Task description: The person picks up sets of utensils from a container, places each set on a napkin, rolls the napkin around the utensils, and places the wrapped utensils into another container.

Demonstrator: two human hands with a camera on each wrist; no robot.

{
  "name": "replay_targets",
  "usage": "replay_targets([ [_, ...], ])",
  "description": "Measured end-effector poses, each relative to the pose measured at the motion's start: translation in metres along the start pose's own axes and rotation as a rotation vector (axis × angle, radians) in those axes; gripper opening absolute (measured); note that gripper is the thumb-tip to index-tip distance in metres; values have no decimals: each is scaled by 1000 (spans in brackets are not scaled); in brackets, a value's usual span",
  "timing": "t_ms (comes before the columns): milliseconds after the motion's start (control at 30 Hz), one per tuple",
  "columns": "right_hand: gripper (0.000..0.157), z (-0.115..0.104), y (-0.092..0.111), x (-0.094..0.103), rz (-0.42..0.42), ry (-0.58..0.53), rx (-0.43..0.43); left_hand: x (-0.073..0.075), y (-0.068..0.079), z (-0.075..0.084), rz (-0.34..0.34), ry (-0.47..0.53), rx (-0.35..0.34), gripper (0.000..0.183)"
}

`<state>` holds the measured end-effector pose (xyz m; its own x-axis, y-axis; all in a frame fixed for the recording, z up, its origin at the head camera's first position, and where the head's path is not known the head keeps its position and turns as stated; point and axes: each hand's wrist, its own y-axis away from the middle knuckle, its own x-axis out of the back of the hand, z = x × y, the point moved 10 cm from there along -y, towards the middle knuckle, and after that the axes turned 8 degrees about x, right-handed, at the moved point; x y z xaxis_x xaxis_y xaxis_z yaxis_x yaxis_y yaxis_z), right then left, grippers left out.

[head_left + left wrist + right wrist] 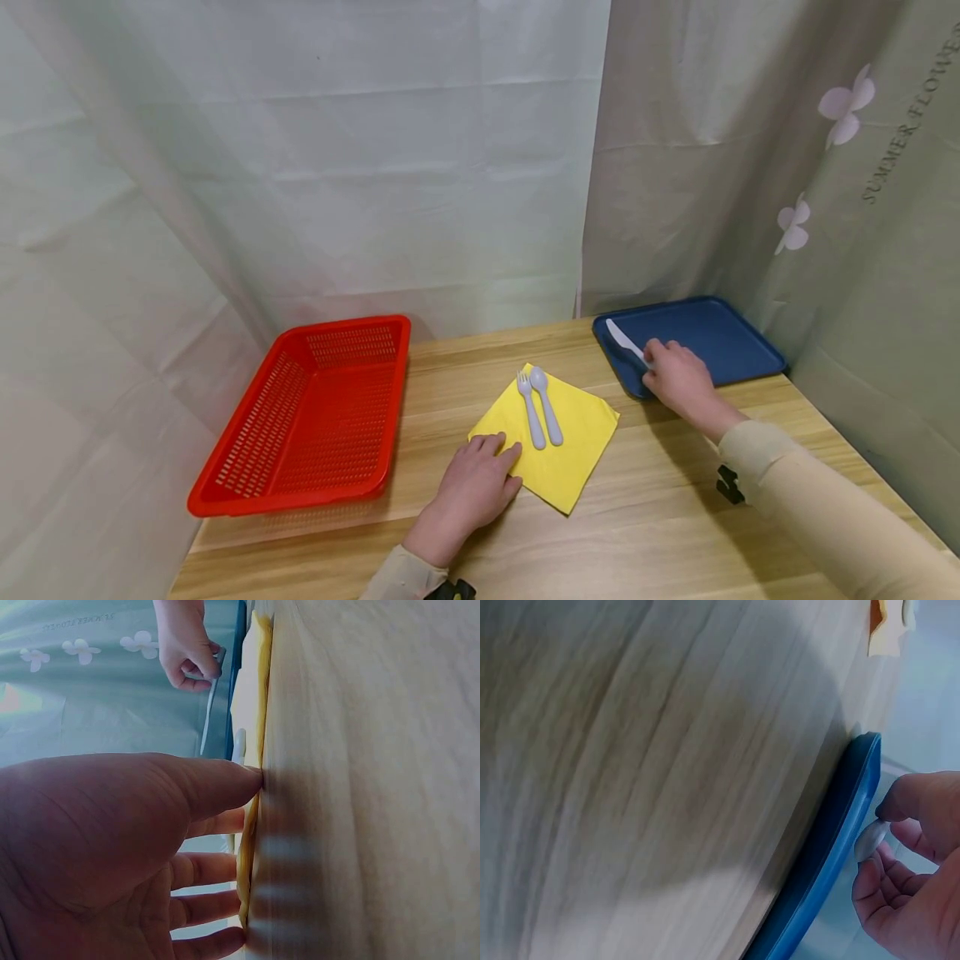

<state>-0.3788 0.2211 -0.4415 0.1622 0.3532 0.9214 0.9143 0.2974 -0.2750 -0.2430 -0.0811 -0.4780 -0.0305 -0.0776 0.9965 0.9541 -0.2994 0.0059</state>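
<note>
A pale plastic knife [626,340] is pinched by its handle in my right hand [681,382], its blade pointing away over the left side of the blue tray [712,333]. The right wrist view shows the handle end [870,840] between thumb and fingers, just above the tray's rim. My left hand [476,487] rests at the near-left edge of a yellow napkin [577,450], fingers spread and fingertips on the cloth. On the napkin a pale fork [531,412] and a matching spoon [547,404] lie side by side.
At the left of the wooden table [585,550] stands a red perforated basket [330,433]. Pale curtains [375,167] hang close behind the table and along both sides, near the basket and the tray.
</note>
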Motion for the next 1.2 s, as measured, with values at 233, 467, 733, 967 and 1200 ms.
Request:
replay_targets([
  [233, 19, -14, 0, 4, 31, -22, 30, 1, 1, 0, 5, 1, -1, 49],
  [467, 23, -24, 2, 4, 42, -20, 52, 5, 3, 1, 29, 11, -18, 47],
  [733, 23, -39, 2, 3, 48, -40, 82, 4, 3, 1, 32, 3, -21, 47],
  [967, 22, -51, 2, 2, 52, -54, 102, 3, 2, 0, 31, 4, -16, 48],
  [1200, 21, -61, 4, -2, 60, -63, 132, 2, 2, 0, 23, -3, -13, 48],
])
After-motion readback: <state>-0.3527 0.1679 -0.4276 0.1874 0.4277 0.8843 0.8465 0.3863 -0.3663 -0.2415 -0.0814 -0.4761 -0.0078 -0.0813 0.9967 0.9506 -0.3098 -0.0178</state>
